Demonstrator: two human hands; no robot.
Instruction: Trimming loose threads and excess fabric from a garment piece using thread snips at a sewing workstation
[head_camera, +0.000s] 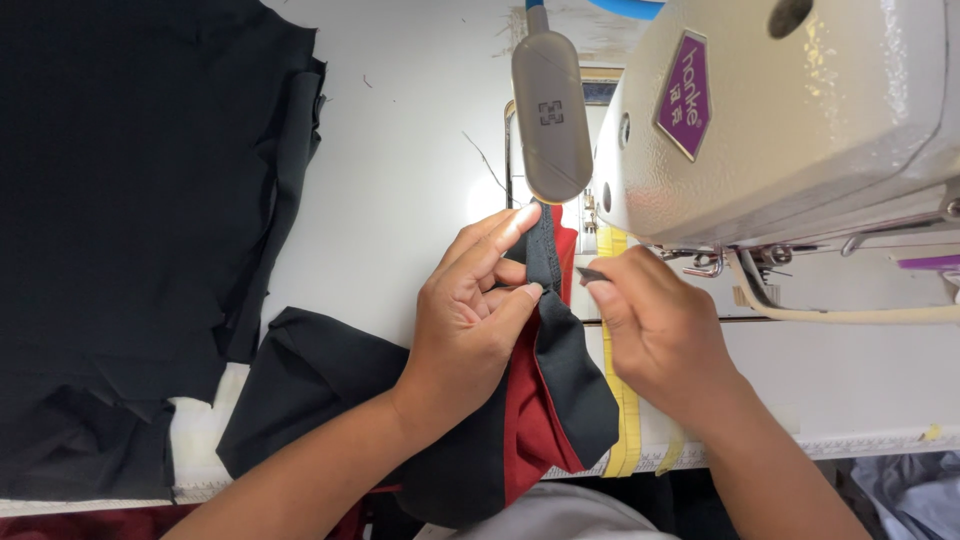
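Fabric (560, 350), black and red, lay at centre frame on the table (400, 150), just below the sewing machine (800, 110). I saw my left hand (475, 310) pinching its black fold; my right hand (655, 330) pinched a dark tip (592, 273). A black pile (130, 220) sat upper left.

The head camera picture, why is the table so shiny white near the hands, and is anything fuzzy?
In the head view, a grey oval lamp shines down, so the white table glares brightest right beneath it; the black and red cloth stays dark, with little detail in the stacked black fabric; the left hand and right hand look sharp, and only the bottom edge blurs.
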